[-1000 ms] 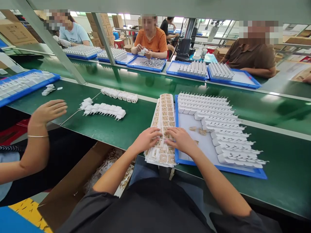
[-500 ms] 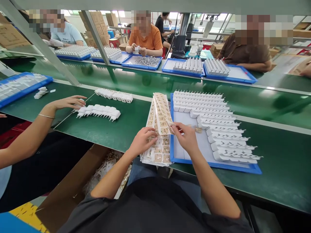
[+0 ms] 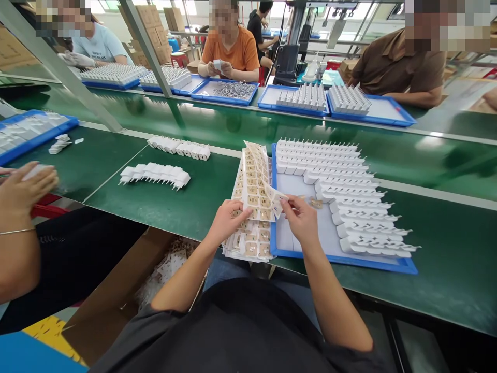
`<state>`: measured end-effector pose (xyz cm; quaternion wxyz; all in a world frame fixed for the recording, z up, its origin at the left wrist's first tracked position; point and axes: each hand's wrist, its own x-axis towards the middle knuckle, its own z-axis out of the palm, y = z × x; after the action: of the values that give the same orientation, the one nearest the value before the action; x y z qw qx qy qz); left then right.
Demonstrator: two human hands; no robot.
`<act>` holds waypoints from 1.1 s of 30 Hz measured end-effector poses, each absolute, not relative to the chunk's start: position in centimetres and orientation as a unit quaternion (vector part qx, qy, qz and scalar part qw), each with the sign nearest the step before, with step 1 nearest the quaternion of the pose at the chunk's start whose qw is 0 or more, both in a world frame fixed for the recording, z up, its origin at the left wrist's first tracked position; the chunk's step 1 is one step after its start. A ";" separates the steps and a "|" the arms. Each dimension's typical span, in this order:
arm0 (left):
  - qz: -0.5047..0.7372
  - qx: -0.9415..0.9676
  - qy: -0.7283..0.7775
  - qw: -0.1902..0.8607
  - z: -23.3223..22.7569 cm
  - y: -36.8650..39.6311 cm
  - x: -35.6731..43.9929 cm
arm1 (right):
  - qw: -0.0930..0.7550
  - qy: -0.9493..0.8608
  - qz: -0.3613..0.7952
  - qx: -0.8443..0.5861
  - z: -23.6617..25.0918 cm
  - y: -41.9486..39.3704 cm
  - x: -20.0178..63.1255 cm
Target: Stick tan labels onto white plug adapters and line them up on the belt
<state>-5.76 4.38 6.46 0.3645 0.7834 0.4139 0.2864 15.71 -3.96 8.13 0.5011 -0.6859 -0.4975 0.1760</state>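
My left hand (image 3: 229, 220) is closed at the lower left edge of a sheet of tan stickers (image 3: 254, 181), thumb on top. This sheet lies on a stack of similar sheets (image 3: 251, 249). Between thumb and fingertips, my right hand (image 3: 301, 217) pinches a pale strip (image 3: 276, 199) that lifts from the sheet's right edge. Just right of the stack is a blue-rimmed tray (image 3: 274, 228), with rows of white plug adapters (image 3: 330, 166) standing prongs up. A small tan sticker piece (image 3: 316, 203) is beside my right hand, over the tray.
Two rows of white adapters (image 3: 155, 173) lie left of the stack. A neighbour's hand (image 3: 27, 189) holds a white piece at the far left. Across the green belt (image 3: 217, 116), several people sit behind blue trays (image 3: 225, 93). An open carton (image 3: 116, 295) stands below the table edge.
My right hand has drawn the pale strip farther up and right, so more of it shows. My left thumb now presses on the sheet. The neighbour's hand has moved back left from the adapters.
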 end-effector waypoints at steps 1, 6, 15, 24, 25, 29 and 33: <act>0.279 0.787 0.421 0.355 6.3 4.4 -5.9 | 0.494 -0.502 0.163 -0.691 8.3 -4.1 15.9; 0.231 0.800 0.468 0.295 5.4 4.3 -6.7 | 0.482 -0.489 0.113 -0.718 9.2 -4.4 17.1; 0.245 0.906 0.282 0.198 5.8 2.6 -4.3 | 0.560 -0.444 0.309 -0.627 8.8 -4.2 16.0; 0.181 0.913 0.289 0.223 5.2 2.8 -5.4 | 0.587 -0.432 0.191 -0.657 10.1 -4.8 18.5; 0.198 0.905 0.288 0.241 5.5 2.8 -5.5 | 0.561 -0.473 0.157 -0.661 10.7 -5.2 18.6; 0.269 0.815 0.293 0.421 7.1 2.3 -5.6 | 0.455 -0.667 0.056 -0.588 12.4 -8.1 17.2; 0.233 0.604 0.262 0.715 7.3 0.6 -4.8 | 0.440 -0.738 0.065 -0.507 10.9 -11.8 15.1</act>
<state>-4.83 0.62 7.29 0.7153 0.6043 0.2621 0.2333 15.14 -11.85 10.89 0.4403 -0.5070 -0.7382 0.0647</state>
